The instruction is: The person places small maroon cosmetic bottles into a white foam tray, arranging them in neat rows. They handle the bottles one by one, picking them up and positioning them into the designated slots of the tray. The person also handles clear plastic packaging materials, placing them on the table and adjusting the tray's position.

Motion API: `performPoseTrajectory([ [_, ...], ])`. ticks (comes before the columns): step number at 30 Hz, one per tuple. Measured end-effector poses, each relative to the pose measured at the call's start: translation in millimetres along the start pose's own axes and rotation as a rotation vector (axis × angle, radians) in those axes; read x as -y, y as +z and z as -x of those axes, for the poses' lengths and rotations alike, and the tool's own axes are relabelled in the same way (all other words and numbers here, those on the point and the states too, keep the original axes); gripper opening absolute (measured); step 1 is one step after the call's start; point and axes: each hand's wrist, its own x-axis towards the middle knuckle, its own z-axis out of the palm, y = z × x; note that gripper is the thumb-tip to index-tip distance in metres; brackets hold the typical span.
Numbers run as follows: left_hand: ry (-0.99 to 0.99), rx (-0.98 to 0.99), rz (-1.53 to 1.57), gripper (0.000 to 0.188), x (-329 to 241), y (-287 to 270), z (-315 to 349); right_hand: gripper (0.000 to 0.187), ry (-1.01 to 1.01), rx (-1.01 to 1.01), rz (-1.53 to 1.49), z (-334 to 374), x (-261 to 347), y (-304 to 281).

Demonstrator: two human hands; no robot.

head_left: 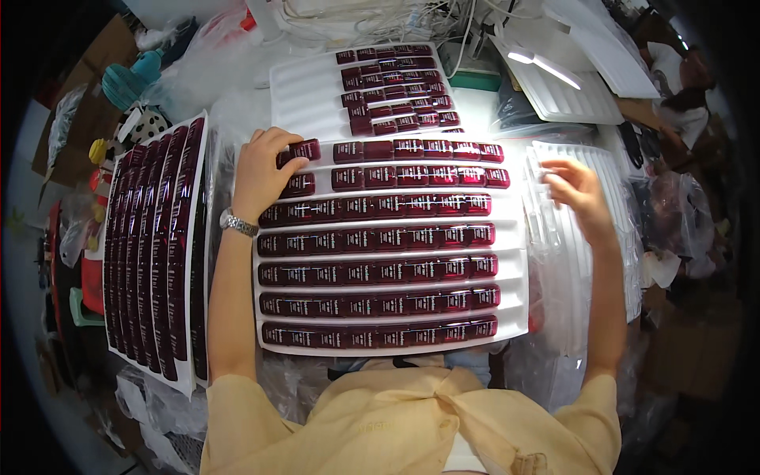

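Note:
In front of me lies a white ridged tray point(513, 261) with rows of small, glossy dark red block-shaped pieces point(380, 270) with pale print. At its far left corner, my left hand point(271, 168) pinches one dark red piece point(303, 150) between thumb and fingers. Just below it, another piece point(301, 185) sits at the row's left end. Gaps separate these two from the rest of the two far rows. My right hand point(576, 192) is raised off the tray's right side, fingers loosely bent and apart, with nothing visible in them.
Beyond stands a second white tray point(305, 91), partly filled with similar pieces. A filled tray point(198, 261) is tilted at my left. Stacked white ridged trays point(574, 293) in clear plastic lie at right. Further back are a lit lamp point(544, 68) and tangled white cables point(380, 16).

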Motion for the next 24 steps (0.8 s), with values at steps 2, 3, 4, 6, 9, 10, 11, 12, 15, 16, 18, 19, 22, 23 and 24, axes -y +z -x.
performPoseTrajectory([
  [2, -0.092, 0.011, 0.286, 0.03, -24, -2, 1, 0.026, -0.065, 0.186, -0.103, -9, 18, 44],
  [3, -0.139, 0.019, 0.427, 0.03, -36, -1, 3, 0.024, -0.087, 0.261, -0.183, -16, 21, 62],
  [4, -0.125, 0.025, 0.527, 0.028, -45, 0, 6, 0.022, -0.111, 0.284, -0.255, -24, 27, 84],
  [6, -0.092, 0.038, 0.734, 0.026, -61, 9, 11, 0.02, -0.151, 0.182, -0.377, -36, 42, 122],
  [9, -0.109, 0.089, 0.697, 0.03, -86, 0, 12, 0.018, -0.223, -0.043, -0.326, -45, 59, 163],
  [10, -0.111, 0.039, 0.757, 0.031, -87, 3, 15, 0.017, -0.26, -0.101, -0.329, -49, 60, 175],
  [11, -0.112, -0.012, 0.817, 0.032, -87, 9, 18, 0.017, -0.297, -0.16, -0.333, -51, 63, 185],
  [12, -0.112, -0.063, 0.876, 0.033, -88, 13, 20, 0.016, -0.358, -0.229, -0.314, -51, 68, 194],
  [15, -0.104, -0.216, 0.977, 0.027, -97, 21, 22, 0.016, -0.529, -0.425, -0.278, -49, 75, 210],
  [16, -0.11, -0.287, 0.993, 0.027, -99, 24, 23, 0.016, -0.56, -0.432, -0.238, -50, 73, 212],
  [18, -0.157, -0.303, 0.951, 0.027, -105, 25, 23, 0.017, -0.622, -0.446, -0.157, -50, 68, 212],
  [19, -0.173, -0.307, 0.964, 0.027, -108, 25, 23, 0.02, -0.624, -0.395, -0.077, -46, 69, 212],
  [22, -0.221, -0.198, 1.032, 0.025, -93, 20, 21, 0.026, -0.647, -0.272, 0.18, -37, 78, 201],
  [23, -0.257, -0.07, 1.002, 0.024, -79, 6, 16, 0.029, -0.586, -0.197, 0.121, -31, 78, 194],
  [24, -0.292, 0.057, 0.968, 0.023, -63, -5, 12, 0.028, -0.458, -0.125, 0.116, -27, 75, 185],
])
